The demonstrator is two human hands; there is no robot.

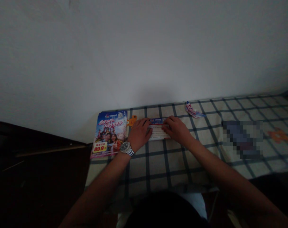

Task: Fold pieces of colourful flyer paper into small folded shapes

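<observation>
A printed flyer [158, 134], partly folded over, lies on the checked cloth between my hands. Its blue printed strip shows along the far edge, and a white side with small text faces up nearer me. My left hand [139, 134], with a metal watch [126, 148] on the wrist, grips the flyer's left side with bent fingers. At the right side, my right hand [178, 129] has its thumb and curled fingers on the paper. A stack of similar colourful flyers [109, 133] lies just left of my left hand.
A folded or crumpled piece of printed paper [192, 110] sits near the wall [153, 57], right of my hands. Farther right lies a blurred-out dark object [243, 139]. The checked cloth [158, 171] covers the surface, whose left edge drops to a dark area.
</observation>
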